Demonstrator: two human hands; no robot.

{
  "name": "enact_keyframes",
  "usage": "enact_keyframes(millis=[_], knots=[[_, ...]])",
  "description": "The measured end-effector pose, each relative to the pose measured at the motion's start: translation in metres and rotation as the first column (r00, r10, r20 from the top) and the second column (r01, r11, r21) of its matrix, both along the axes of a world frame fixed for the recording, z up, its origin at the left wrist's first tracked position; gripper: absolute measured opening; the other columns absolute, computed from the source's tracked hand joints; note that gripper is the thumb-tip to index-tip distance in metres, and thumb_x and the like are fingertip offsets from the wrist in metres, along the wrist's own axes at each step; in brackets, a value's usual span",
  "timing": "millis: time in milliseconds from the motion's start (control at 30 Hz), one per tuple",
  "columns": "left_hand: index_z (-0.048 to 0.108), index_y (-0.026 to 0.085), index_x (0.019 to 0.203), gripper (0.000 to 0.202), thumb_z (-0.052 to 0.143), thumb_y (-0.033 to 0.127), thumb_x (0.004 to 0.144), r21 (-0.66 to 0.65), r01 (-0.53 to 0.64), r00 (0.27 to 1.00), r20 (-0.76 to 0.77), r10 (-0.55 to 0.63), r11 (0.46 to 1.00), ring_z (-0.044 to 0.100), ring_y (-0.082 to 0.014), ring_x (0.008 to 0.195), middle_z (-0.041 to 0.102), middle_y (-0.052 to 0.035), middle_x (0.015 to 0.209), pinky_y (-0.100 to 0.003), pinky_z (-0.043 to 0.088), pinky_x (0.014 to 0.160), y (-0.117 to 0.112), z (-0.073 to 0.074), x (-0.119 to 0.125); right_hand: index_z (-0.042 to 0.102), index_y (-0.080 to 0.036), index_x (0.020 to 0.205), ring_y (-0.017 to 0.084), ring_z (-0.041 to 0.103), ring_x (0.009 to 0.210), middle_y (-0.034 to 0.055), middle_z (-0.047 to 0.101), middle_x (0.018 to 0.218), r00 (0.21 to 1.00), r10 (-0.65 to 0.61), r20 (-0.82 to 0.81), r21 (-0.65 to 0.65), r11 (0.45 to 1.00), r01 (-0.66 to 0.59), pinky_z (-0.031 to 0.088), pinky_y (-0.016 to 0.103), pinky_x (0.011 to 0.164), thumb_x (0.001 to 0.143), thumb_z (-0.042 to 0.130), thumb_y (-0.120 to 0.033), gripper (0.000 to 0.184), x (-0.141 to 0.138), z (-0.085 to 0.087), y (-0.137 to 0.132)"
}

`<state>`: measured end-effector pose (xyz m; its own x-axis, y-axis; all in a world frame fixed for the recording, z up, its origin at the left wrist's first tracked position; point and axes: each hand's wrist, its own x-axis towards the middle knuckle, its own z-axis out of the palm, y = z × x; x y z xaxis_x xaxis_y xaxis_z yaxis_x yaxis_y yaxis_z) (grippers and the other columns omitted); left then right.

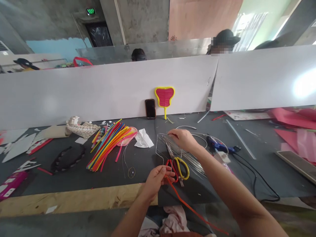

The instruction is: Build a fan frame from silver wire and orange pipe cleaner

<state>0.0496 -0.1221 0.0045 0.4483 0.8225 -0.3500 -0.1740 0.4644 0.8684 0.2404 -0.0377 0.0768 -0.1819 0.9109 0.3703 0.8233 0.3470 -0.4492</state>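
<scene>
Right now, the left hand (156, 177), half curled, pinches bent wire (156, 148) and an orange strip (184, 200) near the front edge of the desk (142, 164); the right hand (184, 140), fingertips together, grips the wire's far side.

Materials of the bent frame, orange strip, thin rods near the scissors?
Bent frame: probably metal wire, pale grey; thin with crisp bends.
Orange strip: possibly plastic or a fuzzy stem; matte-looking, kinked, texture too fine to tell.
Thin rods: likely bare metal; silvery-grey sheen, thin and straight.
</scene>
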Motion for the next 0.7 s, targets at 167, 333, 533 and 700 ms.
enact_keyframes(millis=[167, 333, 533, 700], knots=[[0.062, 0.013, 0.093, 0.039, 0.057, 0.048, 0.078, -0.006, 0.016, 1.000, -0.006, -0.016, 1.000, 0.067, -0.0203, 0.071, 0.070, -0.0138, 0.087, -0.032, 0.049, 0.068, -0.001, -0.001, 0.004, 0.067, -0.024, 0.093, 0.018, 0.064, 0.078, 0.0027, 0.071, 0.089, 0.998, -0.048, 0.043, 0.007, 0.999, 0.048, 0.043, 0.026, 0.066, 0.085, 0.045, -0.020, 0.023, 0.000, -0.003, 0.003], [0.062, 0.012, 0.092, 0.039, 0.058, 0.048, 0.078, -0.014, 0.006, 1.000, -0.005, -0.007, 1.000, 0.067, -0.0199, 0.071, 0.070, -0.0143, 0.087, -0.032, 0.050, 0.069, -0.002, -0.003, 0.004, 0.066, -0.022, 0.093, 0.019, 0.064, 0.079, 0.0038, 0.070, 0.091, 0.995, -0.095, 0.020, 0.021, 0.995, 0.094, 0.043, 0.026, 0.067, 0.085, 0.044, -0.019, 0.023, 0.000, -0.004, 0.005], [0.061, 0.011, 0.094, 0.038, 0.057, 0.046, 0.079, -0.024, 0.008, 1.000, 0.025, -0.007, 1.000, 0.067, -0.0203, 0.071, 0.070, -0.0150, 0.088, -0.036, 0.050, 0.074, -0.002, -0.004, 0.006, 0.066, -0.021, 0.093, 0.019, 0.064, 0.079, 0.0046, 0.071, 0.090, 0.993, -0.112, -0.024, 0.008, 0.994, 0.112, 0.043, 0.026, 0.069, 0.085, 0.045, -0.018, 0.023, -0.001, -0.003, 0.008], [0.059, 0.012, 0.108, 0.045, 0.065, 0.041, 0.074, 0.002, 0.044, 0.999, 0.027, -0.044, 0.999, 0.064, -0.0248, 0.093, 0.067, -0.0170, 0.103, -0.039, 0.046, 0.085, 0.008, -0.005, -0.001, 0.067, -0.022, 0.091, 0.017, 0.064, 0.076, 0.0017, 0.071, 0.085, 0.999, -0.052, -0.009, -0.088, 0.995, 0.051, 0.042, 0.025, 0.066, 0.084, 0.045, -0.018, 0.023, -0.003, -0.001, 0.001]])
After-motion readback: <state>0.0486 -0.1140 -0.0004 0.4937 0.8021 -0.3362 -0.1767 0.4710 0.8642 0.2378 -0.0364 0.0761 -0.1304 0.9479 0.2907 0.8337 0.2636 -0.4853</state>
